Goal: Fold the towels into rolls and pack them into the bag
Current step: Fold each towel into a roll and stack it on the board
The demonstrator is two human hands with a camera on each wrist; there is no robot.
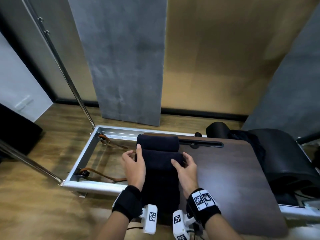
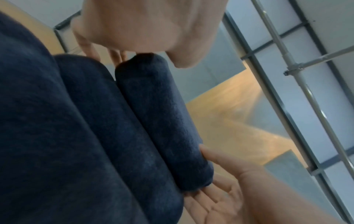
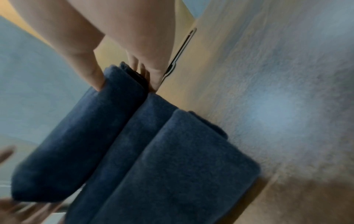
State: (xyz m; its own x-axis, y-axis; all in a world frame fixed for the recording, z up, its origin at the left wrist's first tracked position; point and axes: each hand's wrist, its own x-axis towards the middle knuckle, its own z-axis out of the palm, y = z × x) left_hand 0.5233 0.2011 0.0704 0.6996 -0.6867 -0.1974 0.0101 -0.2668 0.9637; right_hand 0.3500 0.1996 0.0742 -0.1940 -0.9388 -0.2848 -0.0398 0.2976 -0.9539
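Landmark: the dark wooden board (image 1: 233, 179), and everything below is placed against it.
Rolled towel: 1 finished navy roll (image 1: 158, 142) lies across the far left corner of the board, long side running left to right.
Towel in work: a 2nd navy towel (image 1: 161, 179) lies along the board's left edge, its far end rolled up into a fat cylinder that touches the finished roll, its flat tail reaching back toward the person.
Left hand: the left hand (image 1: 134, 168) cups the left end of the new roll, thumb on top, fingers curled round the end; the left wrist view shows those fingers (image 2: 220, 195) under the end of the roll.
Right hand: the right hand (image 1: 186, 168) clasps the right end of that same roll, thumb pressed on top, fingers bent round the end face, as the right wrist view confirms.
Wrists: black bands with white tagged camera blocks on both.
Frame: a silver metal frame (image 1: 83, 156) lies on the floor left of the board, brown straps (image 1: 103, 175) inside it.
Black upholstery: a black padded piece (image 1: 284, 158) sits right of the board.
Bag: I cannot tell which dark shape, if any, is the bag.
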